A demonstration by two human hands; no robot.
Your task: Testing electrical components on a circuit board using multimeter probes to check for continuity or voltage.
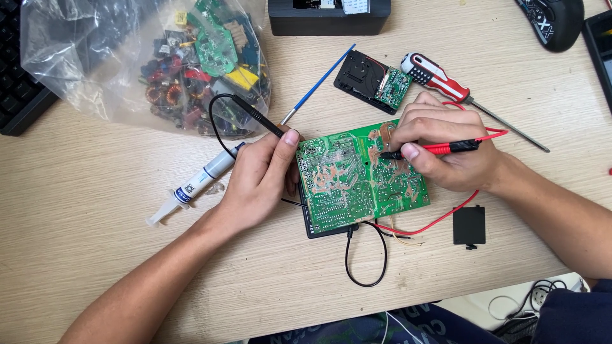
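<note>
From the head view, the green circuit board (360, 175) lies solder-side up on the table (95, 255). The right hand (446, 150) pinches the red probe (440, 149), tip on the board; the left hand (261, 175) grips the black probe (258, 116). Best keep both tips steady, each touching one joint only.

A green circuit board (360, 175) is lying solder side up on the table, with a red probe (440, 149) and a black probe (258, 116) tilting down onto it.
</note>
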